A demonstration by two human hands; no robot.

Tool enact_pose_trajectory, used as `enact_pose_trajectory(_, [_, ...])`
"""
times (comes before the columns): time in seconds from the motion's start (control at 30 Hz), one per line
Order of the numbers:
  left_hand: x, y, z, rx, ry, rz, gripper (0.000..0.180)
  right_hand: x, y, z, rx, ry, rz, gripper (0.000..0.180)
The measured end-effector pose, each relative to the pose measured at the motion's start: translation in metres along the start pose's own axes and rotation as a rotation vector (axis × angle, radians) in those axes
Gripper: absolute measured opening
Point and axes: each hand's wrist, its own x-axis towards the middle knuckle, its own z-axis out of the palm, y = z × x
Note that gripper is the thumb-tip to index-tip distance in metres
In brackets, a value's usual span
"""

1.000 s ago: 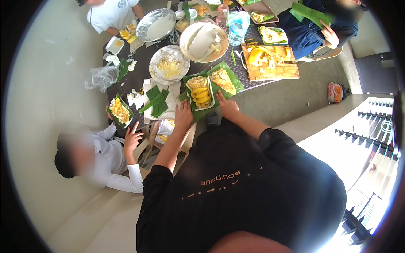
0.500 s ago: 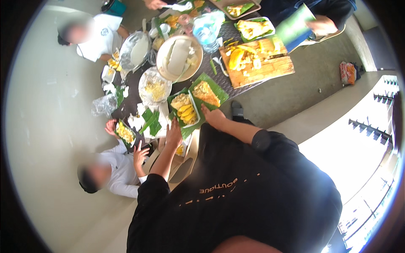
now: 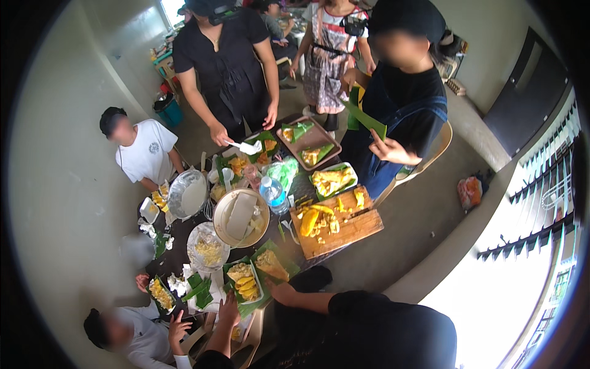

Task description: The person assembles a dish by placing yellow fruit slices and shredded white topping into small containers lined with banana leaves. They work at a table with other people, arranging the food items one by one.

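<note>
Two hands of mine sat at the near edge of the surface (image 3: pixel 289 187), each against a leaf-lined tray. My left hand (image 3: pixel 228 309) lay open, fingers spread, on the near rim of the tray of yellow banana pieces (image 3: pixel 244 284); my right hand (image 3: pixel 272 286) touched the near corner of the tray with the orange-brown slab (image 3: pixel 271 264), though I could not tell whether its fingers were curled or flat.

Compared with half a second before, my view had lifted: the standing people beyond the wooden cutting board (image 3: pixel 337 222) had come fully into sight, while my hands had stayed on the same two trays.

Left of the board stood a round pan (image 3: pixel 241 218) holding a pale flat block, and past it a metal bowl (image 3: pixel 187 194) of white batter. Nearer me than the pan, a glass dish (image 3: pixel 208 246) held shredded yellow bits. The board itself carried cut yellow fruit. Just beyond it a white tray (image 3: pixel 332 180) held more yellow pieces, and farther off a brown tray (image 3: pixel 307 142) held folded green leaves.
</note>
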Motion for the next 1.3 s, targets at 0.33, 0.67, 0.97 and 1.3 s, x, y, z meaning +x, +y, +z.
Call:
enact_pose_trajectory(0.33, [-0.010, 0.012, -0.011, -0.057, 0.000, -0.054, 0.077, 0.003, 0.000, 0.002, 0.085, 0.006, 0.058, 0.055])
enact_pose_trajectory(0.67, [-0.007, 0.005, 0.006, -0.044, 0.004, -0.075, 0.077, -0.013, -0.005, -0.022, 0.087, -0.047, -0.002, 0.054])
enact_pose_trajectory(0.97, [-0.004, 0.012, -0.008, -0.006, -0.023, -0.107, 0.077, -0.004, 0.005, -0.011, -0.007, -0.009, -0.057, 0.056])
enact_pose_trajectory(1.3, [-0.004, 0.013, -0.010, 0.022, -0.030, -0.109, 0.077, -0.012, 0.014, -0.040, -0.008, -0.070, -0.098, 0.058])
